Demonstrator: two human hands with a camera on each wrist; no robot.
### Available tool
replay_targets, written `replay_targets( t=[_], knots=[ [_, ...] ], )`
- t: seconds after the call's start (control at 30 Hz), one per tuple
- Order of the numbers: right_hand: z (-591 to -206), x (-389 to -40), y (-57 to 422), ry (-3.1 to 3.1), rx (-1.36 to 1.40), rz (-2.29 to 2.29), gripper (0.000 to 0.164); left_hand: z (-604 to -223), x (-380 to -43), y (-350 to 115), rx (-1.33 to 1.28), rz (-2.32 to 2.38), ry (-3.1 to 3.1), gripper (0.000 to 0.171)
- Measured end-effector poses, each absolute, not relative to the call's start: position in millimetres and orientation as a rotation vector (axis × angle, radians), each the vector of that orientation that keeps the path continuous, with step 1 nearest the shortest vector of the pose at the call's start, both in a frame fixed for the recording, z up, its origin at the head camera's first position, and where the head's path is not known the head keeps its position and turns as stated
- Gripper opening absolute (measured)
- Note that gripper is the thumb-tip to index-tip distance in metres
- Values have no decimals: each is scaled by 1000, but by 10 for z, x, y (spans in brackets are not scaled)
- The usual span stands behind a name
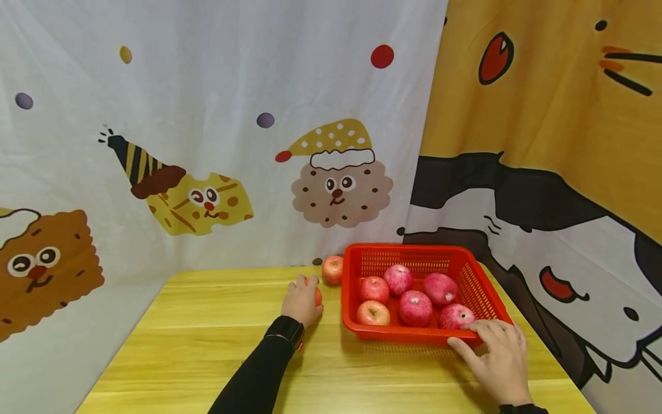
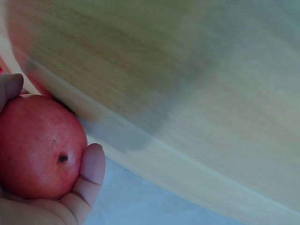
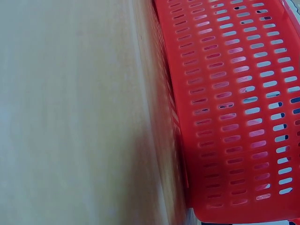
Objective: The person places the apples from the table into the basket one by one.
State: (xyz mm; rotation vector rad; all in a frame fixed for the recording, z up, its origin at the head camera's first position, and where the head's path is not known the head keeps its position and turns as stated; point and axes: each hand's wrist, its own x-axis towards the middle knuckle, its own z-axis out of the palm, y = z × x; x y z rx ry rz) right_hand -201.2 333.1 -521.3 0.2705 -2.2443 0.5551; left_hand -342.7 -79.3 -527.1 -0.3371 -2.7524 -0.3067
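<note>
My left hand [image 1: 301, 302] curls round an apple [image 2: 44, 147] just over the table, left of the red basket [image 1: 400, 333]. In the left wrist view its thumb and a finger clasp the apple from two sides, with the dark blossom end showing. My right hand [image 1: 499, 356] grips the basket's front right rim, thumb outside and fingers over the edge. Inside the basket lie a red apple [image 1: 374, 290], a paler apple [image 1: 373, 313] and several deeper pink round fruits [image 1: 415, 307]. The right wrist view shows the slotted basket wall [image 3: 234, 112], with that hand out of sight.
Another apple [image 1: 333, 269] stands on the table against the basket's back left corner. The wooden table [image 1: 207, 333] ends at a white printed curtain [image 1: 217, 115] behind, and a yellow one [image 1: 558, 126] hangs at the right.
</note>
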Motion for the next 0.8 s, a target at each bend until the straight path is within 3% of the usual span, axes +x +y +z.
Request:
replay_targets(
  t=[0.43,0.63,0.8],
  knots=[
    [-5213,-2016,3329,-2241,277,560,43,-5247,-3373,-813,-401,-336,-2753,64],
    [-5252,-2034,3330,-2242,283,559,44,-5238,-3394,-853,-430,-705,-2834,66],
    [-5230,-2047,3314,-2242,306,559,45,-4962,-3370,-832,-198,-1076,-2544,68]
  ],
)
